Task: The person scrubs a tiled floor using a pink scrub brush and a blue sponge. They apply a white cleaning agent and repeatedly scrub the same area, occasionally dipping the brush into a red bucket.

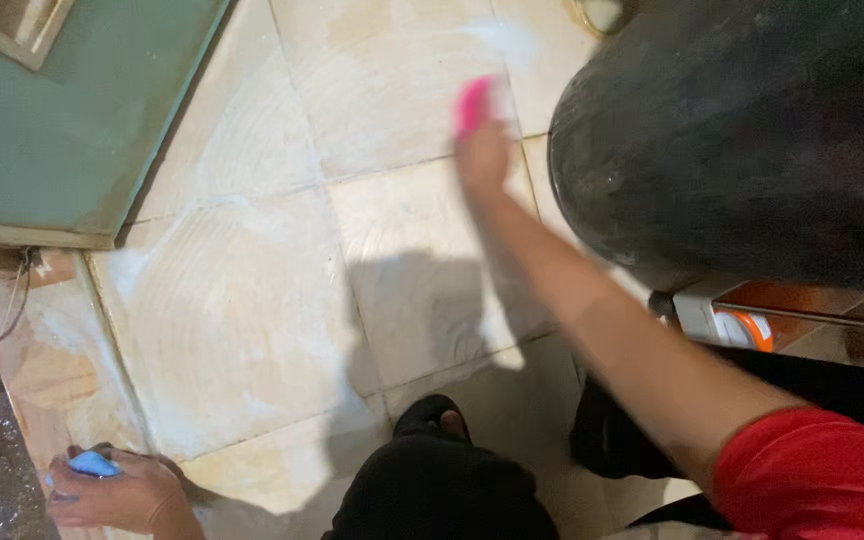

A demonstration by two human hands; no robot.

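Head view, looking down on a tiled floor (pixel 252 320) streaked with pale, soapy arcs. Upper centre of the frame: the right hand (pixel 482 155), arm stretched forward, is closed over a bright pink scrubbing pad (pixel 472 103) pressed to the tile; hand and pad are motion-blurred, so finger detail cannot be told. Lower left corner: the left hand (pixel 117 492) rests on the floor with fingers curled around a small blue object (pixel 92 464), its kind unclear. Upper right: a large, dark, rounded barrel (pixel 742 130) stands just beside the outstretched forearm. Right edge, below the barrel: a white and orange carton (pixel 727 320). Upper left: a green door panel (pixel 72 110). Bottom centre: the person's dark-clothed knee (pixel 437 480); lower right, a red sleeve (pixel 812 475).
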